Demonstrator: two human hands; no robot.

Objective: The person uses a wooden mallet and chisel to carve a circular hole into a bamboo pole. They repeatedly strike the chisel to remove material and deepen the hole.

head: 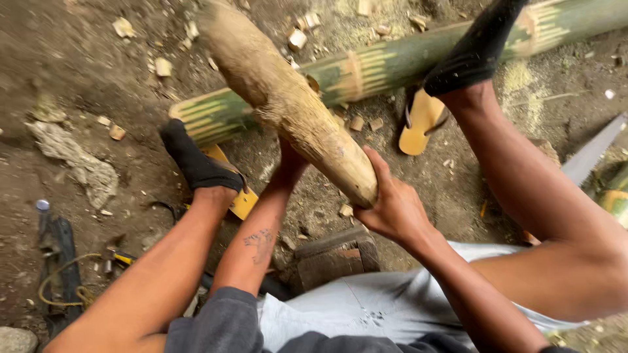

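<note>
Nearest the camera sit the person's grey sleeves and pale shorts (366, 307), with both bare legs stretched forward over the dirt floor (85, 78). Just ahead of the shorts, between the legs, a dark wooden block (333, 258) rests on the ground.

The right hand (392, 206) is wrapped around the near end of a thick, pale wooden club (288, 104), fingers curled over its butt. The left hand (291, 163) lies beneath the same club, further along it; it is mostly hidden by the wood, so how tightly it closes cannot be told, though it touches the underside. The club tilts up and away from the hands, towards the upper left, its far end blurred.

To the left, near the left forearm, a dark tool with a yellow cord (59, 281) lies on the ground, and a crumpled grey rag (78, 163) lies beyond it.

Further out, the left foot in a black sock (196, 163) rests on a yellow sandal (239, 196), touching the end of a long green bamboo pole (392, 65). The right foot, also black-socked (474, 52), presses on top of the pole, with its yellow sandal (422, 121) lying just beside the pole. The pole runs across the floor from left to upper right, passing behind the club. Pale wood chips (297, 39) are scattered around it.
</note>
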